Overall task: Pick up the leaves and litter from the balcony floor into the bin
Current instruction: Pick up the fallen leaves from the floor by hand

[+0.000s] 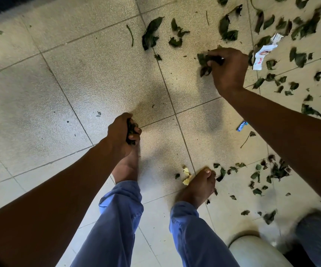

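My left hand (121, 132) grips a wad of dark green leaves (131, 132) above my left foot. My right hand (228, 69) reaches forward to the floor and pinches a clump of leaves (204, 61). Several loose leaves (150, 33) lie scattered over the beige tiles, thickest at the upper right and beside my right foot. Litter lies among them: a white wrapper (261, 54), a small blue wrapper (241, 126) and a crumpled yellow paper (187, 175). A pale rounded rim, possibly the bin (252, 249), shows at the bottom right.
My bare feet (198, 185) and blue trouser legs (117, 218) stand on the tiled floor (40, 112). A dark edge (5, 6) runs along the top left. A grey blurred object (317, 234) sits at the bottom right corner.
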Demonstrator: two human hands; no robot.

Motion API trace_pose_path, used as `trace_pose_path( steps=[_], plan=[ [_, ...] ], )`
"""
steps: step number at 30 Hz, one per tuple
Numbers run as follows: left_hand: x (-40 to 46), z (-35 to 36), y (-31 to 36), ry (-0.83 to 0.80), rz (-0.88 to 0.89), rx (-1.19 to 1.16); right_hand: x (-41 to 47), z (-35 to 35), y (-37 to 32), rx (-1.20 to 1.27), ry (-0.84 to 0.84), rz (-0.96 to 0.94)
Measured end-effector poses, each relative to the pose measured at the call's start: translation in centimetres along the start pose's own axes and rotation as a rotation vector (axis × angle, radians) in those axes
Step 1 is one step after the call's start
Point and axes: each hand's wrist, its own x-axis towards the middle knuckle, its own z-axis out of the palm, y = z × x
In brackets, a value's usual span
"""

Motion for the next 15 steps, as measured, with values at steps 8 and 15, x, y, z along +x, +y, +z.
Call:
trace_pose_path(
  steps=[8, 15],
  plan=[
    [0.0, -0.7, -0.5, -0.001, -0.01, -0.019, 1.0, 1.0, -0.3, -0.423, -0.338, -0.347],
    [0.1, -0.7, -0.2, 0.008, -0.005, -0.033, 1.3, 2.1, 0.9, -0.532, -0.393, -0.432]
  ],
)
